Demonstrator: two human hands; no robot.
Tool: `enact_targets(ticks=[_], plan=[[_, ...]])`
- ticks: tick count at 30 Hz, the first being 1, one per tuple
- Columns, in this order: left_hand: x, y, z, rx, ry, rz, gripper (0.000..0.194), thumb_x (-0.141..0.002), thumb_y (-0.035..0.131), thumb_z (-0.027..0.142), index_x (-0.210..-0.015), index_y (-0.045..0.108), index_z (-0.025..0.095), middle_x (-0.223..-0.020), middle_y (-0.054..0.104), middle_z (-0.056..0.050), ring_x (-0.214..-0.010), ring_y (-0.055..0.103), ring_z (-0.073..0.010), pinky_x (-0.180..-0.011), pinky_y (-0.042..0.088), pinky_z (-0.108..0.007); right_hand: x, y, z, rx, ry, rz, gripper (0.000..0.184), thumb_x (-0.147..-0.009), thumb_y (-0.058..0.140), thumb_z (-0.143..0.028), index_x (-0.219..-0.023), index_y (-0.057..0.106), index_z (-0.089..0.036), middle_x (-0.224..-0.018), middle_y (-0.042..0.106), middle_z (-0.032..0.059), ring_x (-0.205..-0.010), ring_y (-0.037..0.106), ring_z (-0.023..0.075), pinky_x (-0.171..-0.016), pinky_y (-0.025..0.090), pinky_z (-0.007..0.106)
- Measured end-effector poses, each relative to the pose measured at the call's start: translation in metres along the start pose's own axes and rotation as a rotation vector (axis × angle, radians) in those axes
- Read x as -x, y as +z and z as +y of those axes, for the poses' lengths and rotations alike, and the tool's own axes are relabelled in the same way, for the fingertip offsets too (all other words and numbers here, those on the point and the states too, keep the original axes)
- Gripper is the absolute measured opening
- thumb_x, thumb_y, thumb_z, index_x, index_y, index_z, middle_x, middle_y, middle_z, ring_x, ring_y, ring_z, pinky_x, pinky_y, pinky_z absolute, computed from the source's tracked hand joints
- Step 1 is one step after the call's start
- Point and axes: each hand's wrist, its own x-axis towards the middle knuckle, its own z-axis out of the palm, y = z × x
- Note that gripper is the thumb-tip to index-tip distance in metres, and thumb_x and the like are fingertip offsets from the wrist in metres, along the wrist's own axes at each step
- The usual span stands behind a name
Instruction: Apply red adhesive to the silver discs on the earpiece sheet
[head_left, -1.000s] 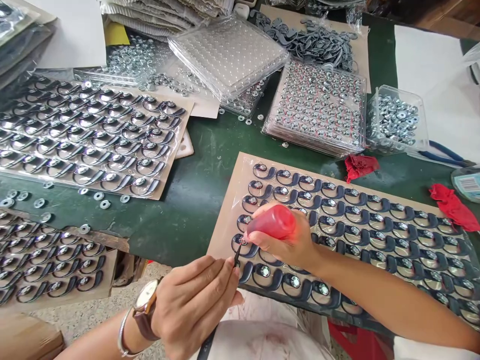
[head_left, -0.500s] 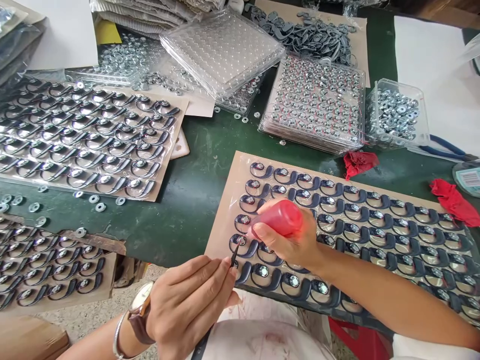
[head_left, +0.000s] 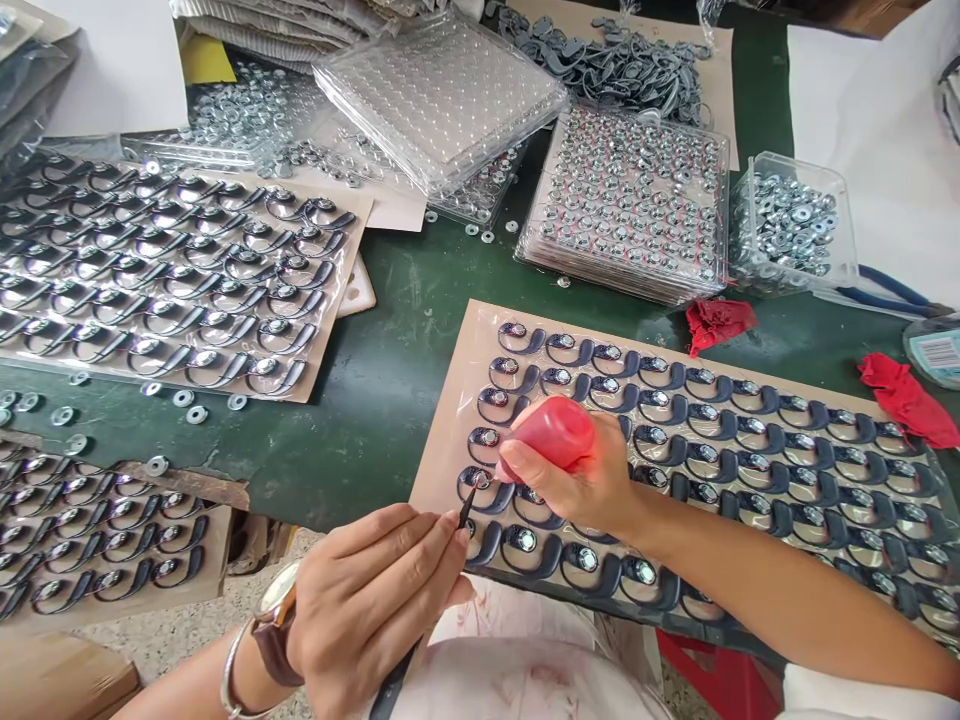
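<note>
Left hand (head_left: 382,600): fingers closed in a pinch on a slim black pointed tool (head_left: 466,510), probably tweezers. Right hand (head_left: 581,480): curled round a soft translucent red squeeze bottle (head_left: 553,435), nozzle angled down-left. Both tips meet near a black curved piece with a silver faceted centre (head_left: 480,482), fifth down the left column of a tan cardboard sheet under clear film (head_left: 442,445), close to the sheet's near-left corner. Sheet sits at the near edge of the dark green worktop (head_left: 390,340). Can't tell if the nozzle touches.

Risks, my read: squeezing too hard could put excess on the black band, assuming the bottle holds liquid; a slip of the point could knock the silver centre askew. Right forearm hangs over the rows, so a low sweep could brush pieces.

Counts: 1 bottle, 1 pointed tool, 3 loaded sheets (this one plus 2 toward the worktop's left edge). Left column here: 6 pieces; full total uncountable, arm covers some. Also 2 crumpled red scraps (head_left: 720,325) off the sheet's far edge, 1 clear plastic box of silver washers (head_left: 795,225), 1 blue-handled plier-like tool (head_left: 889,290).
</note>
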Motion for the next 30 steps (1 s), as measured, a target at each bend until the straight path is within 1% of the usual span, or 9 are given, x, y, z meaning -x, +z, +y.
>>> enact_targets(ticks=[2,7,12,16,20,22,25,27,30], plan=[[-0.004,-0.002,-0.001,0.017,-0.01,0.0,0.015,-0.087,0.061,0.011,-0.097,0.07,0.005,-0.091,0.074,-0.01,-0.091,0.07,-0.0197,-0.079,0.058,-0.032,0.0,0.0,0.0,-0.032,0.029,0.008,0.019,-0.086,0.063,-0.03,-0.071,0.067,-0.02,-0.059,0.066,0.0002,-0.055,0.062,0.0124,-0.055,0.054,0.027],[-0.013,-0.009,-0.007,0.097,-0.037,-0.062,0.015,-0.084,0.058,0.005,-0.095,0.068,0.005,-0.087,0.074,-0.01,-0.084,0.071,-0.0191,-0.073,0.059,-0.033,0.002,0.001,0.0,-0.078,0.071,0.023,0.015,-0.083,0.065,-0.03,-0.074,0.066,-0.019,-0.057,0.064,0.0009,-0.052,0.061,0.0135,-0.051,0.053,0.027],[-0.018,-0.009,-0.013,0.203,-0.127,0.005,0.018,-0.082,0.054,0.003,-0.095,0.066,0.008,-0.083,0.073,-0.008,-0.077,0.071,-0.0173,-0.068,0.058,-0.031,0.005,0.001,0.003,-0.073,0.054,-0.011,0.014,-0.084,0.065,-0.03,-0.077,0.067,-0.018,-0.059,0.066,0.0016,-0.054,0.063,0.014,-0.054,0.054,0.028],[-0.024,-0.007,-0.018,0.297,-0.223,0.082,0.023,-0.081,0.053,0.001,-0.097,0.065,0.012,-0.082,0.073,-0.005,-0.072,0.069,-0.0144,-0.064,0.056,-0.028,0.005,0.002,0.004,-0.041,-0.022,-0.036,0.013,-0.086,0.064,-0.03,-0.081,0.065,-0.019,-0.064,0.069,0.0005,-0.058,0.065,0.0132,-0.057,0.055,0.026],[-0.025,-0.006,-0.02,0.36,-0.328,0.135,0.023,-0.081,0.054,-0.001,-0.093,0.066,0.014,-0.08,0.073,-0.003,-0.067,0.066,-0.0135,-0.062,0.054,-0.029,0.005,0.004,0.006,-0.014,-0.104,-0.007,0.013,-0.085,0.067,-0.03,-0.078,0.065,-0.019,-0.069,0.071,0.0001,-0.063,0.068,0.0121,-0.06,0.056,0.024],[-0.023,-0.004,-0.021,0.38,-0.368,0.144,0.024,-0.082,0.052,-0.001,-0.092,0.066,0.015,-0.081,0.073,-0.002,-0.067,0.066,-0.0134,-0.062,0.053,-0.029,0.006,0.006,0.006,-0.008,-0.153,0.007,0.013,-0.083,0.07,-0.032,-0.082,0.066,-0.02,-0.075,0.072,0.0002,-0.067,0.069,0.0123,-0.062,0.057,0.023],[-0.019,-0.001,-0.023,0.396,-0.393,0.158,0.026,-0.083,0.052,-0.001,-0.095,0.065,0.017,-0.083,0.073,-0.001,-0.069,0.066,-0.013,-0.062,0.053,-0.028,0.005,0.004,0.003,-0.016,-0.213,0.026,0.021,-0.076,0.077,-0.035,-0.087,0.065,-0.021,-0.077,0.073,0.0,-0.066,0.069,0.0127,-0.06,0.057,0.023],[-0.018,0.0,-0.022,0.388,-0.399,0.168,0.027,-0.083,0.053,-0.001,-0.097,0.065,0.018,-0.084,0.073,-0.001,-0.069,0.066,-0.0124,-0.062,0.052,-0.027,0.003,-0.001,0.0,-0.089,-0.164,0.02,0.021,-0.077,0.076,-0.038,-0.084,0.064,-0.021,-0.073,0.071,-0.0003,-0.061,0.067,0.0125,-0.058,0.057,0.024],[-0.015,-0.002,-0.018,0.347,-0.338,0.172,0.026,-0.084,0.052,0.0,-0.099,0.065,0.017,-0.083,0.073,-0.001,-0.07,0.067,-0.0126,-0.063,0.054,-0.027,-0.003,-0.013,-0.009,-0.205,0.022,-0.066,0.025,-0.081,0.071,-0.044,-0.079,0.064,-0.02,-0.068,0.069,0.0003,-0.059,0.066,0.0134,-0.056,0.056,0.026]])
